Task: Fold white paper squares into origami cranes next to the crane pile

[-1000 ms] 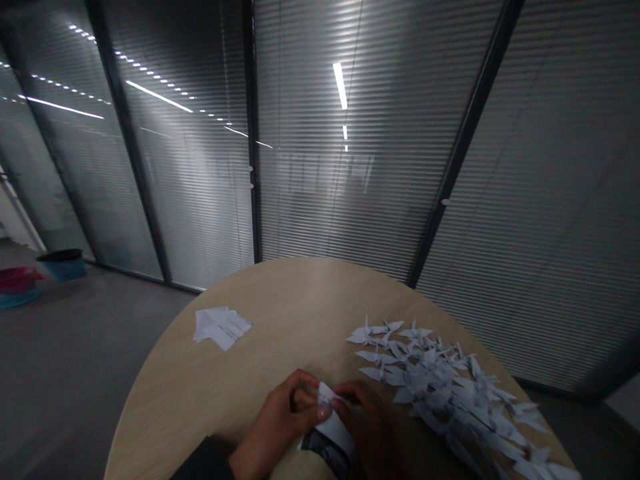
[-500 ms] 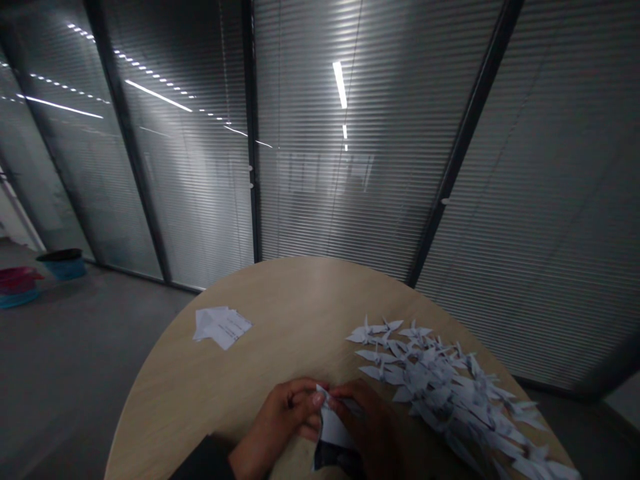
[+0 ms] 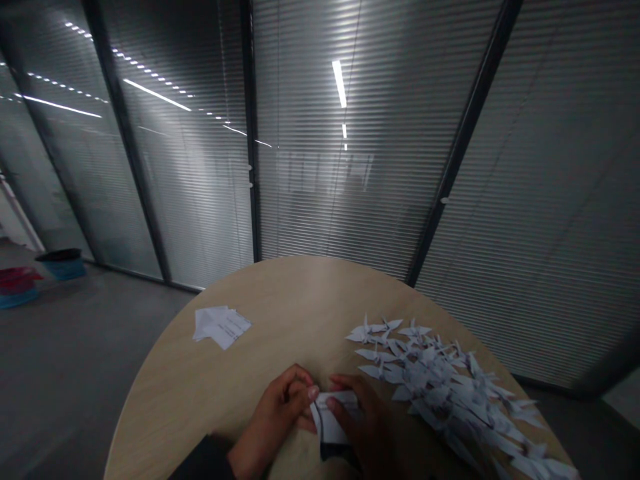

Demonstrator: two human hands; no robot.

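Observation:
Close to my body, a piece of white printed paper with a dark band along its lower part is held between my two hands. My left hand pinches its upper left corner between thumb and fingers. On the opposite side, my right hand grips the sheet, its thumb lying on the front face and its fingers behind. Many folded paper cranes lie crowded together to the right of my right hand.
The round wooden table has a small stack of printed paper sheets at its left. Glass partitions with blinds stand beyond its far edge. On the floor at left are a blue bin and a red-and-blue bin.
The paper has turned so that more of its front face shows. My hands have moved slightly apart, and my right thumb now lies lower on the sheet.

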